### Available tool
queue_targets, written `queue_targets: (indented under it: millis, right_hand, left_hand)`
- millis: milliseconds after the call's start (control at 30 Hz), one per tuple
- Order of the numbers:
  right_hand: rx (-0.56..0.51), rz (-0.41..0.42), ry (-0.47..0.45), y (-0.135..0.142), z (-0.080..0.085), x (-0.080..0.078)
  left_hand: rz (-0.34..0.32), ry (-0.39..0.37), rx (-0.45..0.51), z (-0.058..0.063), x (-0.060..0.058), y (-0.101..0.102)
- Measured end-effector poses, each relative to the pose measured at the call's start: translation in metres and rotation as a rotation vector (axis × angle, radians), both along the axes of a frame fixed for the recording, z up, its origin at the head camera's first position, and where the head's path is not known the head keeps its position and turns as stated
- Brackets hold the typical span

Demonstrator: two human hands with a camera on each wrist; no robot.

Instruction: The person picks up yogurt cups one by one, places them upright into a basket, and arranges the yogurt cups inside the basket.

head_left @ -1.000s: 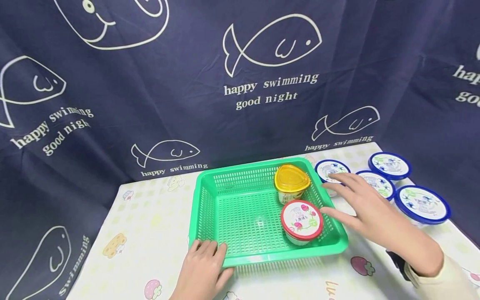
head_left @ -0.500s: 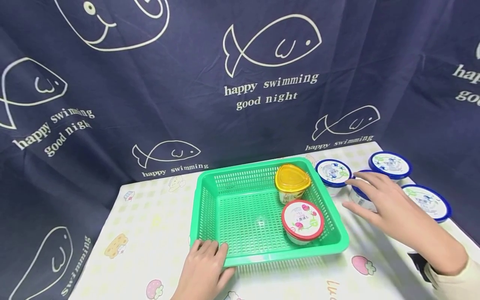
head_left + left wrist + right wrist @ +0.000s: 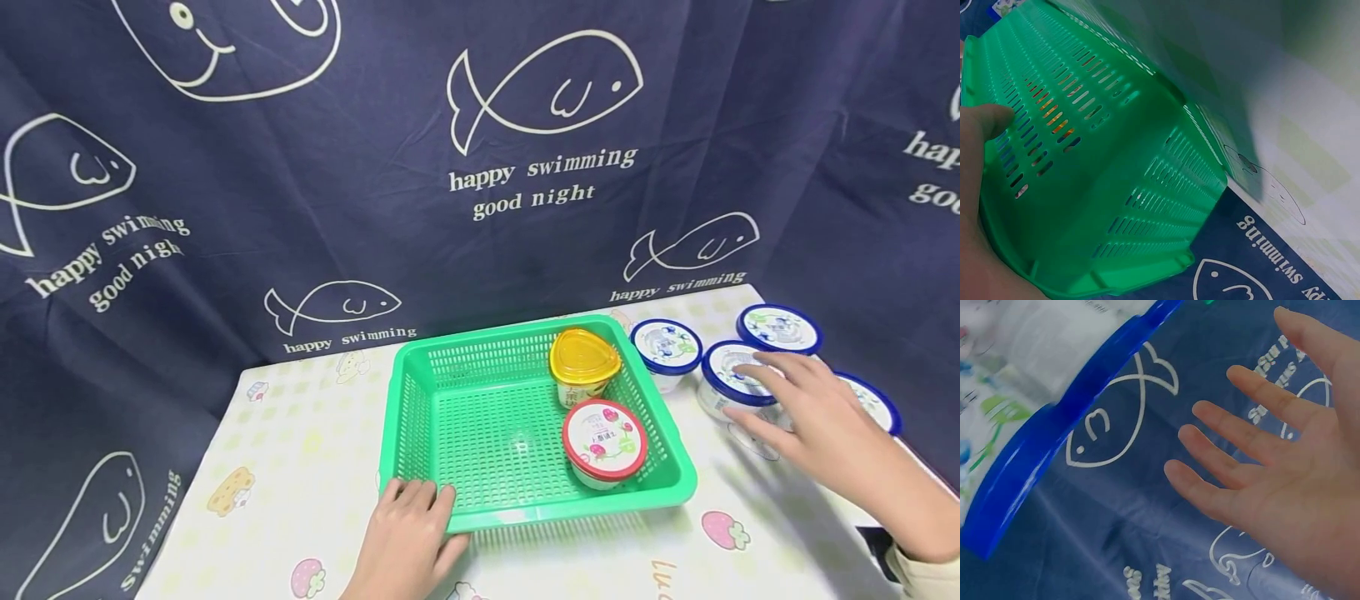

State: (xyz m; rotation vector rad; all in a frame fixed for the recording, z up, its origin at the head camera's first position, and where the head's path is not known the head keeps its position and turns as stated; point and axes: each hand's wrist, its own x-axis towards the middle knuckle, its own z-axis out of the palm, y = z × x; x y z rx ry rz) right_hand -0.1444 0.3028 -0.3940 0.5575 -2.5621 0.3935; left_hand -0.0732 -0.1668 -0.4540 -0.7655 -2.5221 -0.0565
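Observation:
At the near left corner of the green plastic basket [image 3: 517, 518], my left hand [image 3: 408, 533] grips the rim. The fingers hook over the edge, and the left wrist view shows the thumb against the basket's [image 3: 1104, 144] outer wall. Inside the basket stand a yellow-lidded cup [image 3: 585, 358] and a red-lidded tub [image 3: 604, 439]. My right hand [image 3: 817, 417] hovers with spread fingers beside a blue-lidded tub [image 3: 723, 371], partly over its lid in the head view. In the right wrist view the fingers [image 3: 1247, 444] are apart from a blue-rimmed tub [image 3: 1029, 469].
Other blue-lidded tubs stand on the right: one by the basket [image 3: 666, 344], one at the back [image 3: 780, 327], and one [image 3: 873, 404] partly behind my right hand. A patterned cloth covers the table [image 3: 285, 467]. A dark blue curtain [image 3: 420, 225] hangs behind.
My right hand has moved right, from beside the basket's right rim to the blue-lidded tubs, holding nothing. My left hand and the basket have stayed in place.

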Motion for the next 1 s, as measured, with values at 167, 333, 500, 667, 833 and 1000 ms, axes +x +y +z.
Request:
queue_targets:
  millis: [167, 333, 500, 667, 833, 1000]
  right_hand:
    - [0.027, -0.091, -0.029, 0.015, -0.002, 0.000]
    - [0.028, -0.146, -0.044, 0.028, -0.005, -0.001]
    - [0.021, -0.187, -0.077, 0.039, -0.010, 0.000]
    - [0.021, -0.210, -0.097, 0.049, -0.019, 0.002]
    - [-0.004, -0.227, -0.100, 0.056, -0.024, 0.003]
    - [-0.034, -0.231, -0.084, 0.058, -0.026, 0.003]
  left_hand:
    - [0.003, -0.012, -0.001, 0.000, 0.000, 0.000]
    - [0.008, -0.017, -0.002, 0.000, 0.001, 0.000]
    - [0.008, -0.017, 0.002, 0.000, 0.001, 0.001]
    - [0.003, -0.016, 0.011, -0.001, 0.001, 0.001]
    - [-0.001, -0.018, 0.009, 0.000, 0.000, 0.000]
    - [-0.005, -0.013, 0.007, 0.000, 0.000, 0.000]
